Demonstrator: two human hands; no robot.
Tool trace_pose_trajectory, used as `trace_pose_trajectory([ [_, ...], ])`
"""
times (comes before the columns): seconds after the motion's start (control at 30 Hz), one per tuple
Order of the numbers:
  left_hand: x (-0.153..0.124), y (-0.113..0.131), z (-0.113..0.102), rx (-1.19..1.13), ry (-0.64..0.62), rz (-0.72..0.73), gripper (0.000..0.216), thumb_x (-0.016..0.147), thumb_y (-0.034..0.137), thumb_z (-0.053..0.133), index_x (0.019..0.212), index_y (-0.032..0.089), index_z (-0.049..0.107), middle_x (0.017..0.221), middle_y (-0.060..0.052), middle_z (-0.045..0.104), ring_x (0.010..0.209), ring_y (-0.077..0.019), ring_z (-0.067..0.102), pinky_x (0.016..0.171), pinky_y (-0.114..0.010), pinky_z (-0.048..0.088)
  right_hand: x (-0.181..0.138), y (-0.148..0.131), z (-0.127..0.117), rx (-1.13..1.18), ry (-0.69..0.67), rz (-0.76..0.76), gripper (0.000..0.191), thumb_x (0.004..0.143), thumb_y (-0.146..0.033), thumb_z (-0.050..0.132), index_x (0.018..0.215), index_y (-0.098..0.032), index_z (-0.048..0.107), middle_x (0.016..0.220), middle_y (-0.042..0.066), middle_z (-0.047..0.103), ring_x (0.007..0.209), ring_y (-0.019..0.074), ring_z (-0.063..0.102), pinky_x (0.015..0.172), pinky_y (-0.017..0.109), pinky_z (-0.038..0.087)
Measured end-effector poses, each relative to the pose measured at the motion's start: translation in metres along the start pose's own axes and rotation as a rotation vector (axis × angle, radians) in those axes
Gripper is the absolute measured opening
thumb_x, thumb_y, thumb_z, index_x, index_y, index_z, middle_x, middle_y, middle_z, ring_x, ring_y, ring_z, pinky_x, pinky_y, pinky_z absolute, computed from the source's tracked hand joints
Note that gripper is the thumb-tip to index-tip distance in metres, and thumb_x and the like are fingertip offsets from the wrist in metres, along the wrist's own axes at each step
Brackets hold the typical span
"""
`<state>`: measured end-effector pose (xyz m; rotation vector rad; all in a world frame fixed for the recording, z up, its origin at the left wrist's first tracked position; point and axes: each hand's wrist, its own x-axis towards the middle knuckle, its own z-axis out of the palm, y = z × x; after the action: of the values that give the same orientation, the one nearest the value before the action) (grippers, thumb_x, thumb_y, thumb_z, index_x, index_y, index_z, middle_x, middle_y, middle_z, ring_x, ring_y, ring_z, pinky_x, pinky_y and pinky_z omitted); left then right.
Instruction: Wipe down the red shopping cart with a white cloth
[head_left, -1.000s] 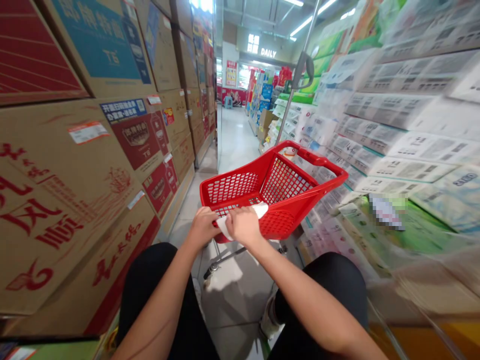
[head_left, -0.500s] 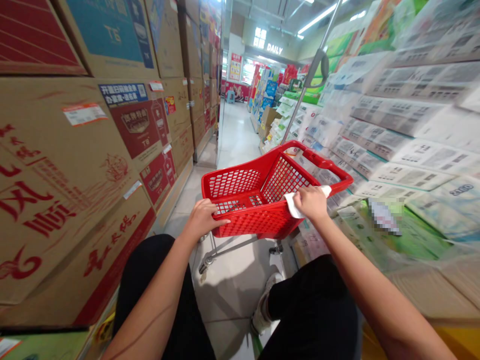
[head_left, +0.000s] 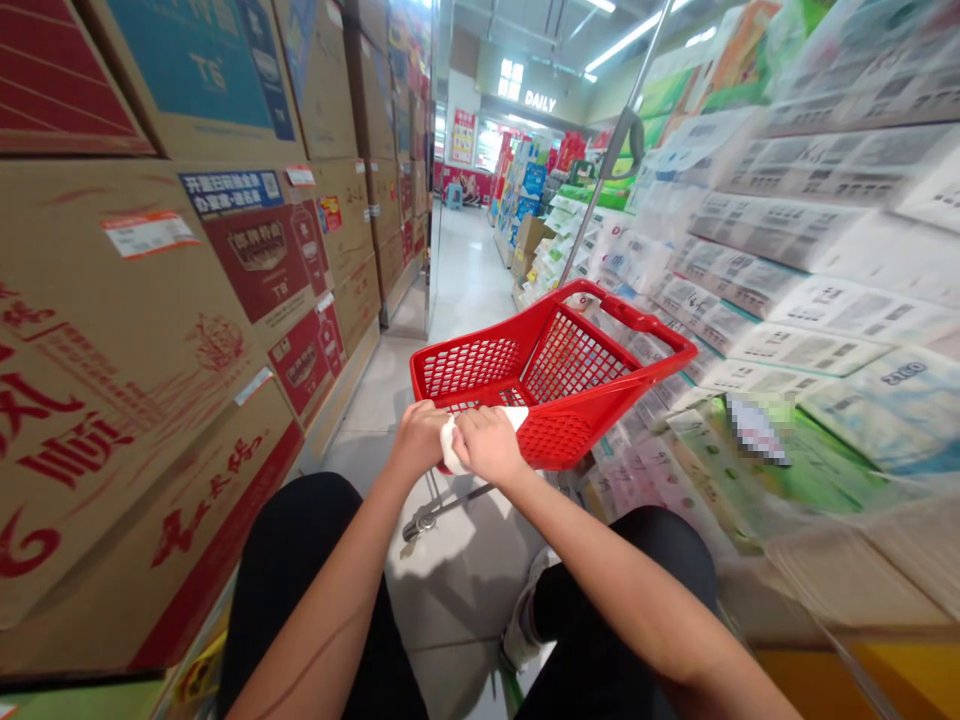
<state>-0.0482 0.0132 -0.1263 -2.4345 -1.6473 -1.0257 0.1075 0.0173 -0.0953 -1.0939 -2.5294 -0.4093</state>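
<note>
A red plastic shopping cart (head_left: 570, 440) stands crosswise before my knees, its handle up at the right. My left hand (head_left: 421, 438) is closed on the near left corner of the basket rim. Right beside it, my right hand (head_left: 487, 442) presses a white cloth or tissue (head_left: 516, 416) onto the same rim, with the fingers wrapped over it. Part of the white piece shows between the two hands. Through the mesh, the basket's inside shows nothing lying in it.
Stacked cartons (head_left: 150, 400) with price tags wall the left side. Piled packs of tissue paper (head_left: 810, 300) rise on the right. A metal pole (head_left: 600, 190) with a grey grip stands behind the cart. The tiled aisle (head_left: 472, 260) runs ahead between them.
My right hand has slid the white cloth or tissue left along the near rim, from close to the handle up to my left hand. The left hand keeps its hold.
</note>
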Motion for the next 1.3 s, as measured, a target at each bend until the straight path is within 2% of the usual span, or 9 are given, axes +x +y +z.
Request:
trace_pose_trajectory([
  [0.27, -0.004, -0.021, -0.018, 0.011, -0.02, -0.08, 0.05, 0.076, 0.06, 0.069, 0.057, 0.02, 0.046, 0.062, 0.0, 0.055, 0.073, -0.0178, 0.046, 0.079, -0.036, 0.035, -0.027, 0.181, -0.042, -0.285, -0.063, 0.152, 0.029, 0.094, -0.033, 0.043, 0.08, -0.016, 0.063, 0.083, 0.011, 0.068, 0.079, 0.0223, 0.053, 0.076, 0.036, 0.026],
  [0.37, -0.006, -0.025, -0.017, 0.05, -0.004, -0.064, 0.054, 0.075, 0.067, 0.067, 0.057, 0.02, 0.044, 0.061, -0.001, 0.054, 0.07, -0.018, 0.044, 0.073, -0.036, 0.032, -0.028, 0.218, -0.05, -0.354, -0.03, 0.213, 0.029, 0.092, -0.031, 0.044, 0.077, -0.015, 0.064, 0.081, 0.012, 0.069, 0.08, 0.0235, 0.053, 0.077, 0.037, 0.026],
  [0.47, -0.006, -0.025, -0.014, 0.069, 0.012, -0.054, 0.054, 0.077, 0.065, 0.066, 0.056, 0.02, 0.043, 0.061, -0.001, 0.056, 0.069, -0.0182, 0.043, 0.072, -0.037, 0.031, -0.019, 0.186, -0.038, -0.309, 0.014, 0.27, 0.031, 0.093, -0.029, 0.044, 0.074, -0.016, 0.064, 0.078, 0.012, 0.069, 0.08, 0.0237, 0.053, 0.078, 0.038, 0.026],
  [0.67, -0.008, -0.012, -0.014, 0.054, 0.017, -0.094, 0.032, 0.085, 0.039, 0.062, 0.06, 0.021, 0.05, 0.065, -0.002, 0.062, 0.072, -0.0196, 0.047, 0.078, -0.039, 0.033, 0.009, 0.017, 0.002, 0.033, 0.066, 0.155, 0.028, 0.096, -0.032, 0.043, 0.079, -0.02, 0.061, 0.081, 0.007, 0.069, 0.082, 0.0223, 0.053, 0.08, 0.037, 0.028],
  [0.77, -0.012, -0.01, -0.019, 0.031, -0.006, -0.097, 0.026, 0.088, 0.027, 0.053, 0.062, 0.022, 0.054, 0.067, -0.002, 0.063, 0.073, -0.0197, 0.048, 0.082, -0.04, 0.033, 0.014, -0.019, 0.007, 0.105, 0.053, 0.027, 0.028, 0.098, -0.035, 0.041, 0.086, -0.021, 0.061, 0.085, 0.006, 0.069, 0.084, 0.0221, 0.053, 0.079, 0.036, 0.028],
  [0.87, -0.014, -0.016, -0.025, 0.043, -0.022, -0.102, 0.029, 0.086, 0.034, 0.059, 0.06, 0.021, 0.053, 0.065, -0.001, 0.062, 0.072, -0.019, 0.048, 0.079, -0.039, 0.033, 0.009, 0.009, 0.003, 0.072, 0.011, -0.072, 0.029, 0.098, -0.039, 0.041, 0.089, -0.02, 0.061, 0.086, 0.006, 0.068, 0.084, 0.0218, 0.053, 0.078, 0.036, 0.028],
  [1.13, -0.013, -0.024, -0.027, 0.051, -0.024, -0.086, 0.054, 0.077, 0.066, 0.065, 0.056, 0.021, 0.045, 0.062, -0.001, 0.057, 0.071, -0.0187, 0.045, 0.073, -0.037, 0.032, -0.018, 0.191, -0.033, -0.274, 0.021, 0.186, 0.027, 0.092, -0.03, 0.044, 0.077, -0.017, 0.062, 0.081, 0.011, 0.067, 0.081, 0.0237, 0.052, 0.079, 0.037, 0.027],
  [1.2, -0.011, -0.023, -0.023, 0.058, -0.012, -0.08, 0.054, 0.077, 0.066, 0.065, 0.056, 0.021, 0.045, 0.061, -0.001, 0.056, 0.07, -0.0188, 0.044, 0.073, -0.037, 0.031, -0.018, 0.196, -0.035, -0.277, 0.073, 0.267, 0.03, 0.093, -0.029, 0.042, 0.075, -0.017, 0.063, 0.078, 0.011, 0.066, 0.08, 0.0239, 0.051, 0.08, 0.037, 0.028],
  [1.3, -0.007, -0.021, -0.017, 0.059, 0.01, -0.092, 0.051, 0.076, 0.062, 0.068, 0.056, 0.021, 0.045, 0.062, -0.002, 0.057, 0.071, -0.0195, 0.044, 0.074, -0.038, 0.032, -0.013, 0.15, -0.025, -0.204, 0.15, 0.379, 0.033, 0.094, -0.028, 0.04, 0.074, -0.017, 0.064, 0.074, 0.011, 0.065, 0.08, 0.0244, 0.05, 0.082, 0.039, 0.028],
])
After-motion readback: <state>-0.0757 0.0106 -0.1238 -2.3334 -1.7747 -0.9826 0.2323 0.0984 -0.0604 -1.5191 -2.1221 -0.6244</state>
